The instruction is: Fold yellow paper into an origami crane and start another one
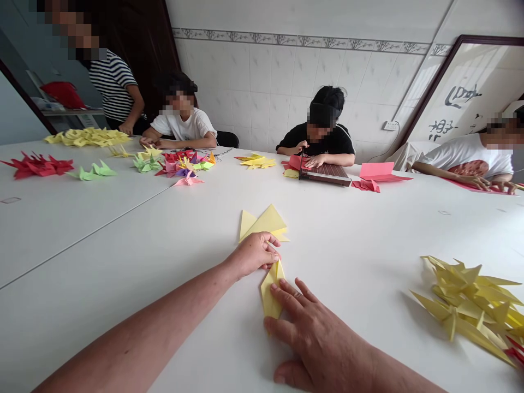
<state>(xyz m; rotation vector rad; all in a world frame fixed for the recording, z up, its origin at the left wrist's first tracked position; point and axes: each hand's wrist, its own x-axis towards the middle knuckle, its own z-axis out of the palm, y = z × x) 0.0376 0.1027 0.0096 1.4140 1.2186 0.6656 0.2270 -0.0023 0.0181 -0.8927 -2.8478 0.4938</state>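
A narrow, kite-shaped piece of folded yellow paper (269,292) lies on the white table in front of me. My left hand (257,252) pinches its far tip between thumb and fingers. Spread across its near half, the fingers of my right hand (313,327) press the paper flat and cover part of its right edge. Just beyond my left hand lie a few yellow folded paper pieces (266,221), overlapping each other and partly hidden by that hand.
Folded yellow paper cranes (470,300) are heaped at right. Across the table are red cranes (39,164), a yellow pile (88,136) and mixed-colour cranes (186,164). One person works at a paper cutter (325,173); another handles red paper (475,184). Two more people are at left.
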